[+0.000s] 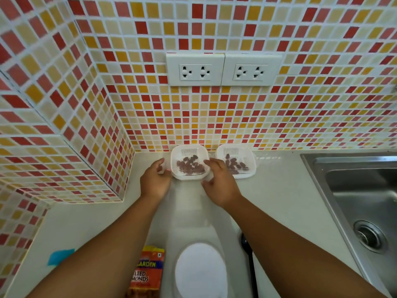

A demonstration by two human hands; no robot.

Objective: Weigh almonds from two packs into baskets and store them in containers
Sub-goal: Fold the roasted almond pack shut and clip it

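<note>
Both hands, left hand (pixel 155 179) and right hand (pixel 219 181), fingers curled on opposite sides of the left almond basket (pixel 190 161) by the tiled wall, probably to steady it; second almond basket (pixel 236 161) just beside.

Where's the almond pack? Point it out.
In the head view, the almond pack lies at the bottom edge of the counter, between the left forearm and the white scale.

The baskets (pixel 190 162) are looking like translucent plastic, the sink (pixel 354 190) at right like brushed metal, the bench (pixel 279 190) smooth and glossy.
</note>
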